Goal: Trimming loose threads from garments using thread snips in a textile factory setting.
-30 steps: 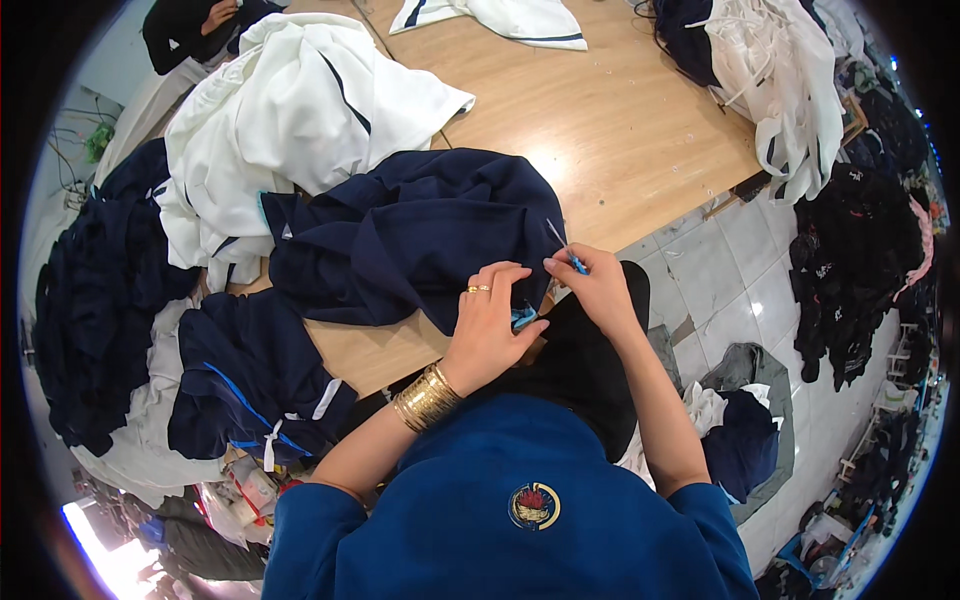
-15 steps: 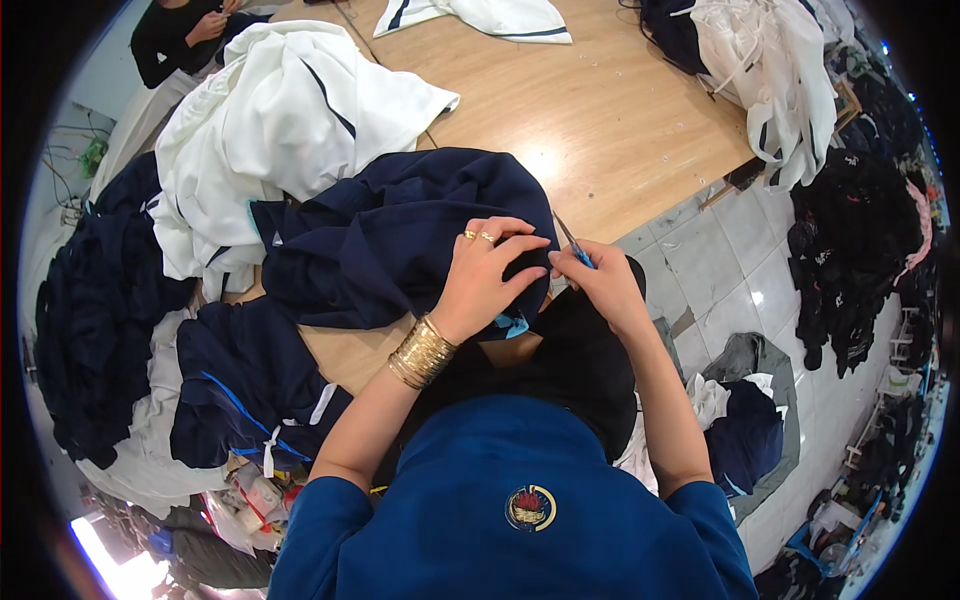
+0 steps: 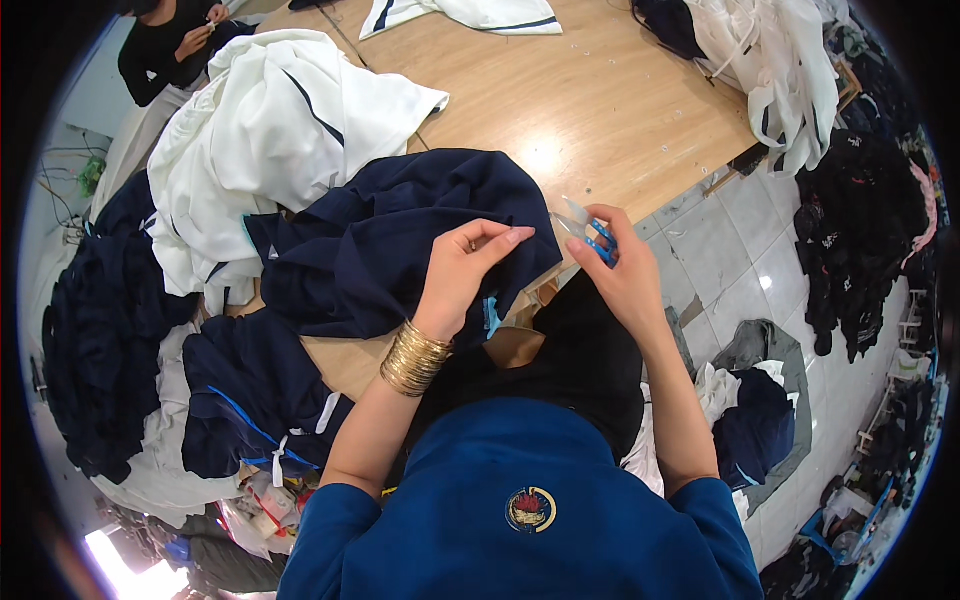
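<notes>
A dark navy garment (image 3: 385,240) lies bunched on the table edge in front of me. My left hand (image 3: 468,268) is over its right part, thumb and fingers pinched together; whatever they hold, if anything, is too small to make out. Gold bangles ring that wrist. My right hand (image 3: 630,270) is beside the garment's right edge, closed around small blue-handled scissors (image 3: 602,242). Their blades are blurred and point up and left. A light blue piece (image 3: 491,316) shows at the garment's near edge, below my left hand.
A white garment (image 3: 270,120) is heaped behind the navy one on the wooden table (image 3: 600,100). More navy clothing (image 3: 250,385) lies at left. White clothes (image 3: 770,60) hang over the far right edge. A person (image 3: 175,50) sits at far left. Clothes piles (image 3: 760,420) lie on the tiled floor.
My hands have moved apart: the right hand has lifted slightly up and right with the scissors, now turned with blurred blades. My left fingers have gone from spread on the cloth to pinched.
</notes>
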### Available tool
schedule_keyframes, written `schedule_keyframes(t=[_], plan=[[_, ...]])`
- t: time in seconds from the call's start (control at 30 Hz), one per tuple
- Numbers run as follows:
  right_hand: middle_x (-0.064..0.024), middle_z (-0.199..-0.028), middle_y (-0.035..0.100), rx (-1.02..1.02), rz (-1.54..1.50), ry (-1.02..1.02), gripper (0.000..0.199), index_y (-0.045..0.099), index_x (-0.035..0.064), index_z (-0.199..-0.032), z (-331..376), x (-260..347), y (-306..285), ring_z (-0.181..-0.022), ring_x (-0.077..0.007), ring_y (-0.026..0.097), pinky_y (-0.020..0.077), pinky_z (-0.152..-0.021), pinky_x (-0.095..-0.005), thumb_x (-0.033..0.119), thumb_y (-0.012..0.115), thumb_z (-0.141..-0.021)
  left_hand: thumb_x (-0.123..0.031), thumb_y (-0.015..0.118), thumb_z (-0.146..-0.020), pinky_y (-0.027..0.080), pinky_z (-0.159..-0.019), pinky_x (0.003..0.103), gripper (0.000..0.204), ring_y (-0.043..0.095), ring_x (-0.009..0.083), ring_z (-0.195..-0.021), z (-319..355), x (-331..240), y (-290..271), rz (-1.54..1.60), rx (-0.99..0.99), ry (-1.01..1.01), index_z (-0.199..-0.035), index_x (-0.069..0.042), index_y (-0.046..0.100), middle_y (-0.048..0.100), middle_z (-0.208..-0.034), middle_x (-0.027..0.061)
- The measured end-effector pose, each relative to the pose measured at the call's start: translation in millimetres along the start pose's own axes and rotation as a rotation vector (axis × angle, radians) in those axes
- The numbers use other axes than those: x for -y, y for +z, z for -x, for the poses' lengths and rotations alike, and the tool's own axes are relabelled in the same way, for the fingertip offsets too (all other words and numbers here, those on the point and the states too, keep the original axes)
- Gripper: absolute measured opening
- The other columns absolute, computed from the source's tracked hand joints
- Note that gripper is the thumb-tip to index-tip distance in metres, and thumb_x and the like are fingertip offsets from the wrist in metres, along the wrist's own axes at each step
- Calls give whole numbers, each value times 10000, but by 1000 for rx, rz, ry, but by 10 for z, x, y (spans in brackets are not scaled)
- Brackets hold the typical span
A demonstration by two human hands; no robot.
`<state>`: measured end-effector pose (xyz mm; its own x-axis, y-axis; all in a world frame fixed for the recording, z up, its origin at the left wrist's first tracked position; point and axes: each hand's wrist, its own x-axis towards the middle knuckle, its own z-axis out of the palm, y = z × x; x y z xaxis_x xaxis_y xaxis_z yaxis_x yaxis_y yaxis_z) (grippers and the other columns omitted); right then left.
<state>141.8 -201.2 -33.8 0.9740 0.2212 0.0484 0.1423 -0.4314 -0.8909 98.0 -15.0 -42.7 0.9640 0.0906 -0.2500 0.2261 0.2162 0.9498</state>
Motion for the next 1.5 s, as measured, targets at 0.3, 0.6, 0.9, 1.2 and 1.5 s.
schedule_keyframes(t=[0.3,0.6,0.9,1.2,1.5], plan=[[-10,-606,571,-24,389,-378,227,608,112,-845,191,-139,58,-523,-171,506,302,-594,-304,329,653,-795,-191,545,-907,440,-773,219,143,534,48,-766,-7,-59,-20,194,39,-188,-893,-71,622,642,-1089,94],[-6,-608,567,-40,483,-450,241,607,130,-840,142,-117,131,-547,-167,527,291,-590,-312,362,647,-790,-177,534,-910,433,-765,218,155,503,48,-752,-4,-64,-25,165,59,-151,-885,-51,621,644,-1080,96],[-6,-616,567,-39,500,-464,246,606,126,-837,152,-103,125,-558,-168,530,294,-591,-312,365,645,-791,-174,532,-912,431,-777,217,162,501,48,-759,0,-40,-27,149,47,-149,-885,-41,622,644,-1082,95],[-1,-591,542,-35,525,-464,228,610,135,-806,149,-96,128,-539,-164,505,291,-590,-312,359,647,-790,-157,530,-908,425,-751,210,163,484,48,-744,-4,-41,-14,118,66,-129,-892,-26,627,645,-1078,96],[5,-586,533,-52,527,-488,229,624,133,-820,168,-80,80,-534,-156,497,292,-597,-312,357,655,-783,-159,536,-905,425,-743,208,157,476,45,-733,-5,-41,-4,122,57,-132,-884,-33,626,643,-1082,96]])
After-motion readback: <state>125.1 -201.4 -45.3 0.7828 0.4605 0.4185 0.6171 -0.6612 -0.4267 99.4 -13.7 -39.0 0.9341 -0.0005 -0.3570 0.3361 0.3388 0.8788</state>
